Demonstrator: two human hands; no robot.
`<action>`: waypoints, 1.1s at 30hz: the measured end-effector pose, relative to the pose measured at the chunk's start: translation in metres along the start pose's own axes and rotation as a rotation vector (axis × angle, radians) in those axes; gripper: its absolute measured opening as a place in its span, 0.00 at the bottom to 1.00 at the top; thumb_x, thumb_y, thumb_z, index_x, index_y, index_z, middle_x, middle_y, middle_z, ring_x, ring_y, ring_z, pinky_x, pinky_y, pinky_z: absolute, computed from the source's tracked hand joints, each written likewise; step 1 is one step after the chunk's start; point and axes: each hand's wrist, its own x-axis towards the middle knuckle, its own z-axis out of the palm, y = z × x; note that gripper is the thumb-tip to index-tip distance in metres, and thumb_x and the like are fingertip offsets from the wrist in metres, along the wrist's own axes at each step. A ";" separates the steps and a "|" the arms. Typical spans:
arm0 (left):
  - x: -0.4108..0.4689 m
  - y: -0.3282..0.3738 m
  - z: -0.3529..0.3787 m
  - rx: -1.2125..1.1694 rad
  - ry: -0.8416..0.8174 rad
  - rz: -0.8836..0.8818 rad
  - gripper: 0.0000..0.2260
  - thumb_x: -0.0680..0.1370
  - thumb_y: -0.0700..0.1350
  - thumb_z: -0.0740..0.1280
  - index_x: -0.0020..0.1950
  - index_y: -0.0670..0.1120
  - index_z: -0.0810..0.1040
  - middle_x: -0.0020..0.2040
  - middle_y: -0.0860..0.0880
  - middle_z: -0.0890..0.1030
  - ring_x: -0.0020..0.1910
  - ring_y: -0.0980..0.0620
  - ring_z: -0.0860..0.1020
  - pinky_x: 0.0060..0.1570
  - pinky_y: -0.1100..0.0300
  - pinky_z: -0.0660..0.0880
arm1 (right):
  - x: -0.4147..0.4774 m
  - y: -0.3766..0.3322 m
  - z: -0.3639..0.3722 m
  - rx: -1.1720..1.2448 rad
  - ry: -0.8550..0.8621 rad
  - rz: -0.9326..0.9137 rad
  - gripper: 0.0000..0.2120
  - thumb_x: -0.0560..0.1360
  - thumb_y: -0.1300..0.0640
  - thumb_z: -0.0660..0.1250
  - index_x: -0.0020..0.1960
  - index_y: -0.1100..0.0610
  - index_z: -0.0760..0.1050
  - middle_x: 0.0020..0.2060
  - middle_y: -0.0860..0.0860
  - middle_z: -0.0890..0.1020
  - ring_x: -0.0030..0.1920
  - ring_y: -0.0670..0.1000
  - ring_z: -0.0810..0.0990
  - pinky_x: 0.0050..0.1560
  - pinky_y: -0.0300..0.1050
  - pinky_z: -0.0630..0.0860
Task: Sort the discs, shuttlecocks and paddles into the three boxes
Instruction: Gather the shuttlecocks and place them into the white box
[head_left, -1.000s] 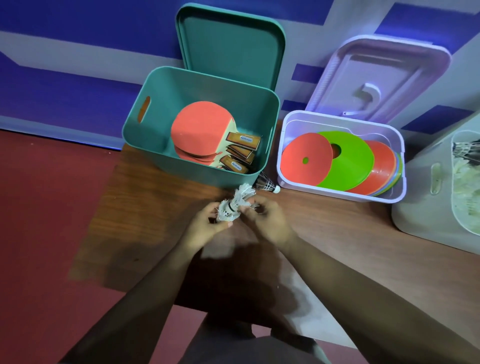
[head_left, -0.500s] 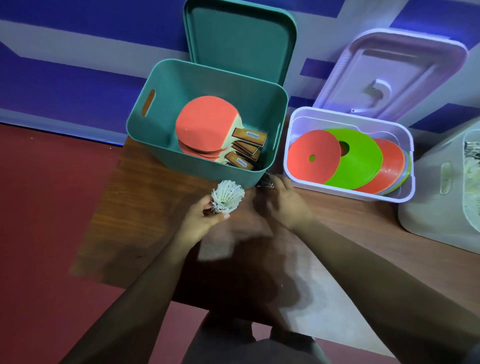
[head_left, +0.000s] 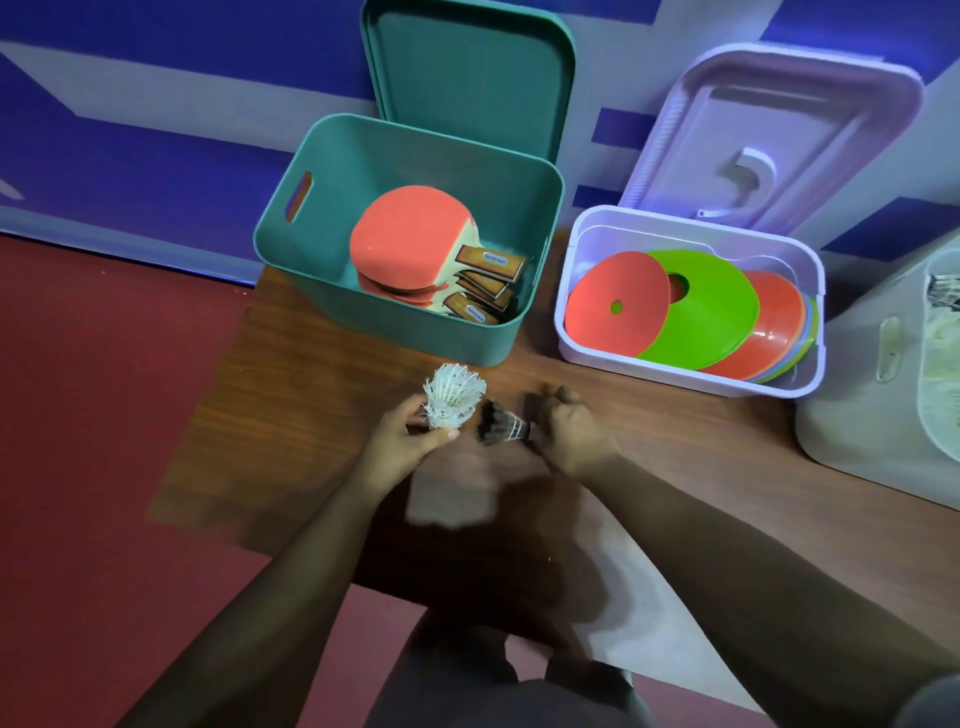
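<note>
Left hand (head_left: 402, 441) pinches a nested white shuttlecock stack (head_left: 453, 400) upright over the table (head_left: 311, 415). Right hand (head_left: 574, 434) pinches a dark shuttlecock (head_left: 503, 429) by its cork end, skirt toward the stack, probably to nest it there before the grey box (head_left: 857, 395).

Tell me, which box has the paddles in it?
The teal box, leftmost, holds the red paddles. The lilac box beside it holds discs; the grey box at the right holds shuttlecocks.

One head-worn camera looks steeply down and forward from close above the wooden table (head_left: 311, 415). The left hand (head_left: 400, 441) and right hand (head_left: 576, 431) sit centre-frame, while the green box (head_left: 415, 338), lilac box (head_left: 675, 374) and wall (head_left: 130, 156) lie farther off.
</note>
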 end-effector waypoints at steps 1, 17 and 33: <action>-0.003 0.001 0.003 -0.002 0.011 -0.006 0.25 0.65 0.53 0.76 0.61 0.54 0.79 0.54 0.57 0.84 0.56 0.55 0.80 0.62 0.54 0.74 | -0.004 0.003 -0.004 0.004 0.027 -0.007 0.22 0.72 0.49 0.66 0.63 0.55 0.69 0.62 0.56 0.71 0.56 0.62 0.79 0.54 0.56 0.77; -0.084 -0.016 0.038 -0.326 0.258 -0.126 0.19 0.70 0.39 0.76 0.60 0.49 0.80 0.54 0.48 0.84 0.57 0.47 0.81 0.62 0.49 0.74 | -0.042 -0.003 0.012 0.092 -0.232 -0.381 0.27 0.74 0.50 0.69 0.71 0.48 0.68 0.64 0.54 0.76 0.62 0.54 0.76 0.63 0.43 0.71; -0.078 0.163 0.139 -0.056 0.036 0.193 0.22 0.69 0.35 0.76 0.61 0.47 0.78 0.51 0.51 0.84 0.45 0.62 0.81 0.48 0.69 0.74 | -0.140 0.049 -0.219 1.054 0.273 -0.299 0.15 0.76 0.47 0.69 0.42 0.59 0.83 0.38 0.53 0.80 0.43 0.49 0.77 0.58 0.62 0.78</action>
